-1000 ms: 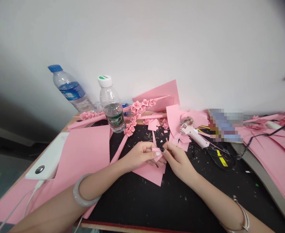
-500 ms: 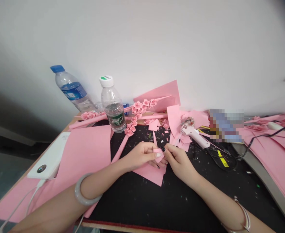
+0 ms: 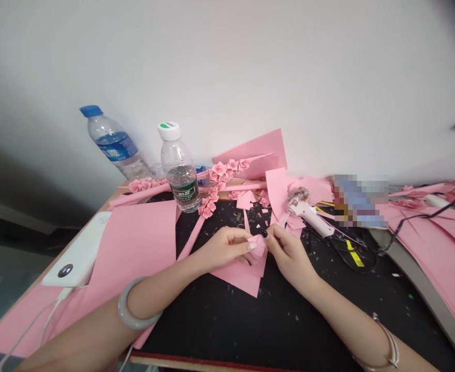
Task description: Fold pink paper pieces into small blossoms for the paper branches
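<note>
Between its thumb and fingers my left hand (image 3: 229, 248) pinches a small folded piece of pink paper (image 3: 256, 241). My right hand (image 3: 289, 253) is closed, thumb and forefinger pinching at the right edge of the same piece. Below both hands, pink paper sheets (image 3: 240, 279) lie on the black mat (image 3: 227, 325). Just behind them are a cut pink paper shape (image 3: 246, 199) and small scraps. A rolled pink paper stem (image 3: 191, 238) with folded paper flowers (image 3: 208, 204) lies left of the hands.
A water bottle (image 3: 181, 175) stands behind my left hand; a blue-capped bottle (image 3: 114, 142) leans on the wall. A glue gun (image 3: 310, 214) with a black cord lies to the right. Large pink sheets (image 3: 142, 243) and a white power bank (image 3: 78, 253) are at left.
My right hand's fingertips have shifted slightly up and right. The folded paper has turned in my left fingers, and more of its creased face shows.
</note>
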Demonstrator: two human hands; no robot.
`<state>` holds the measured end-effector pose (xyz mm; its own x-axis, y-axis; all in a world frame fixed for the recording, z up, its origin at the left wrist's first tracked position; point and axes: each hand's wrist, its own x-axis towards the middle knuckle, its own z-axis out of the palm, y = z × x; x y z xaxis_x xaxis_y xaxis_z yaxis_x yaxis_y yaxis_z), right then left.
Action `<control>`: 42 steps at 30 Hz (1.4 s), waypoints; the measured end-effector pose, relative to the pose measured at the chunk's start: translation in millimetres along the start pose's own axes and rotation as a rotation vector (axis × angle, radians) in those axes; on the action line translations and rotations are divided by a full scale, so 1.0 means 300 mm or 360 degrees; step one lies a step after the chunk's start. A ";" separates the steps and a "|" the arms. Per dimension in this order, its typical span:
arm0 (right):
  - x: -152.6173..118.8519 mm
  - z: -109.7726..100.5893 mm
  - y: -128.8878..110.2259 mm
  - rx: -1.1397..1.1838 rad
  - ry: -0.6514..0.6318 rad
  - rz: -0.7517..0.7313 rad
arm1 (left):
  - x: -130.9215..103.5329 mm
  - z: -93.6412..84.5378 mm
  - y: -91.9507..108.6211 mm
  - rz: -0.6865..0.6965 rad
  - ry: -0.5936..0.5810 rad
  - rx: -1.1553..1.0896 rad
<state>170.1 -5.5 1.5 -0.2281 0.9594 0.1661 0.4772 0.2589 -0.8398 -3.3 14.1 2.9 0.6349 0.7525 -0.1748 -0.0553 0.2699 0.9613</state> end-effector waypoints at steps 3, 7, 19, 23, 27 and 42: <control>0.003 0.000 0.006 0.0095 0.0073 -0.0005 | 0.004 0.001 -0.005 0.0052 0.0039 0.0079; 0.001 0.004 0.007 0.0261 0.0196 -0.0010 | 0.010 -0.005 -0.016 0.0104 0.0194 0.0008; 0.008 0.006 0.009 0.0200 0.0156 -0.0011 | 0.011 -0.009 -0.021 0.0024 0.0252 -0.0141; 0.009 0.008 0.013 0.0212 0.0165 -0.0010 | 0.011 -0.007 -0.018 0.0004 0.0260 -0.0122; 0.010 0.010 0.013 0.0308 0.0154 0.0054 | 0.011 -0.006 -0.017 -0.0020 0.0270 -0.0142; 0.000 0.009 0.009 -0.0029 0.0155 -0.0323 | 0.011 0.002 -0.004 -0.0093 0.0320 -0.0134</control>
<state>169.0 -5.1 -2.2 -0.2383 0.8936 0.3805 0.4453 0.4486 -0.7749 -0.7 15.9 1.2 0.4729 0.8365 -0.2770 -0.0925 0.3597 0.9285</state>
